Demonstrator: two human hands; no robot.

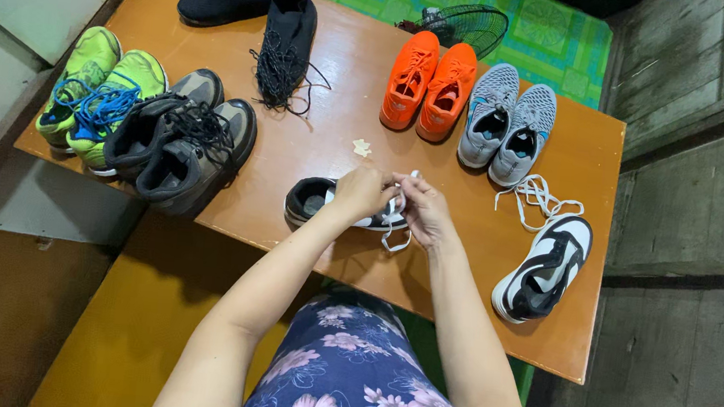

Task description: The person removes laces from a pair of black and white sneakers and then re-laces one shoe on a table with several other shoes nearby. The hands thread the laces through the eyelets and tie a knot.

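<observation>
Both hands, left and right, had fingers pinched on a white lace over the black shoe beneath them on the counter; even tension probably served best.

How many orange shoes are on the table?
2. The two orange shoes stand side by side at the far edge of the table, left of the grey pair. None seems hidden.

home, prob. | wood table w/ sneaker pairs | patterned floor mat
</observation>
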